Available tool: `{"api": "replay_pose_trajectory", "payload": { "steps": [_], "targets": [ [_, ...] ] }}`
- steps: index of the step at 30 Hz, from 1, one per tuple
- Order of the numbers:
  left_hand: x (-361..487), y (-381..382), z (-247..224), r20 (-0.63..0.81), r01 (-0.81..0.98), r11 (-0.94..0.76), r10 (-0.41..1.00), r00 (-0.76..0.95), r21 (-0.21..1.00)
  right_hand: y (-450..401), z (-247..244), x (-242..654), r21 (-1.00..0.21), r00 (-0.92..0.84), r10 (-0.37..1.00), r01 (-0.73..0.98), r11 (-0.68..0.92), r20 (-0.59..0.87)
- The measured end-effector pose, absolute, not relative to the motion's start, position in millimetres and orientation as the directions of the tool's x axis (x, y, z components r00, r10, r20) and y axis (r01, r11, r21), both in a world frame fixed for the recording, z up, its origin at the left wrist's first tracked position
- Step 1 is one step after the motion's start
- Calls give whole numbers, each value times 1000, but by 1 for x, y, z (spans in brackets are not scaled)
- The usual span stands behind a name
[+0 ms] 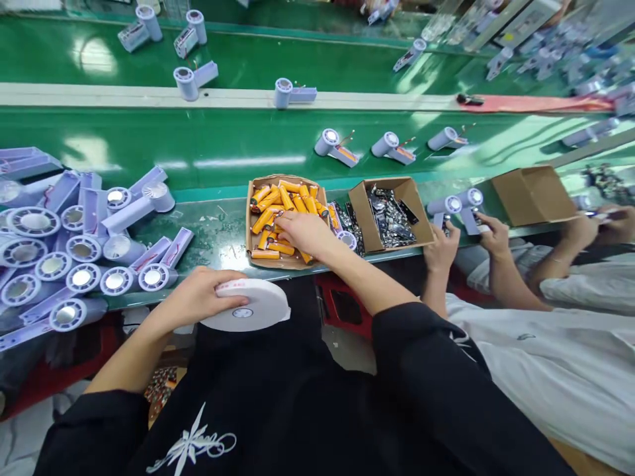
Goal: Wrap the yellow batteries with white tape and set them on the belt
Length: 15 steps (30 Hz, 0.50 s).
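My left hand [211, 297] grips a white roll of tape [258, 305] by its left edge, thumb on top, just in front of the bench edge. My right hand [305, 231] reaches into a cardboard box [250, 248] filled with orange cylindrical batteries [264, 220]. Its fingertips are down among the batteries, and whether they grip one is hidden. To the right of that box stands another cardboard box [366, 221] with small dark circuit boards [391, 218] in it.
Lilac fan housings [82, 248] are heaped at the left. More lilac units [341, 147] lie on the green conveyor [213, 142] behind. At the right, a co-worker's hands [441, 250] hold lilac parts near an open cardboard box [533, 195].
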<state>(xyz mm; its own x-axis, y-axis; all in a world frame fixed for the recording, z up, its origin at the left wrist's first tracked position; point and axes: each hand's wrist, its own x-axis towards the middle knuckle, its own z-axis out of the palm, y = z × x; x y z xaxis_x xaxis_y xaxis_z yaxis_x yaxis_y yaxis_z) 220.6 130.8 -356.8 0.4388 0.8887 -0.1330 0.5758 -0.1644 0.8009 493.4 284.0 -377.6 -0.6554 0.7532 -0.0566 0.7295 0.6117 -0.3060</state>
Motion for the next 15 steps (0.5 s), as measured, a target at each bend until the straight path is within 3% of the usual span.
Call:
{"api": "replay_pose_trajectory", "payload": {
  "steps": [5, 8, 12, 14, 15],
  "targets": [
    [222, 144, -350, -297, 620, -98, 813, 501, 778, 243, -359, 515, -700, -637, 759, 480, 530, 138],
    [233, 146, -353, -344, 653, -96, 788, 511, 751, 212, -334, 522, -736, -765, 632, 356, 575, 124],
    [250, 145, -358, -378, 704, -124, 771, 512, 699, 197, -327, 515, -730, -879, 477, 339, 593, -20],
    [252, 142, -363, -396, 724, -123, 769, 502, 679, 186, -349, 511, -792, -866, 496, 350, 500, -70],
    [252, 139, -366, -397, 720, -103, 777, 489, 686, 176, -365, 508, -851, -818, 572, 347, 393, -70]
  ]
}}
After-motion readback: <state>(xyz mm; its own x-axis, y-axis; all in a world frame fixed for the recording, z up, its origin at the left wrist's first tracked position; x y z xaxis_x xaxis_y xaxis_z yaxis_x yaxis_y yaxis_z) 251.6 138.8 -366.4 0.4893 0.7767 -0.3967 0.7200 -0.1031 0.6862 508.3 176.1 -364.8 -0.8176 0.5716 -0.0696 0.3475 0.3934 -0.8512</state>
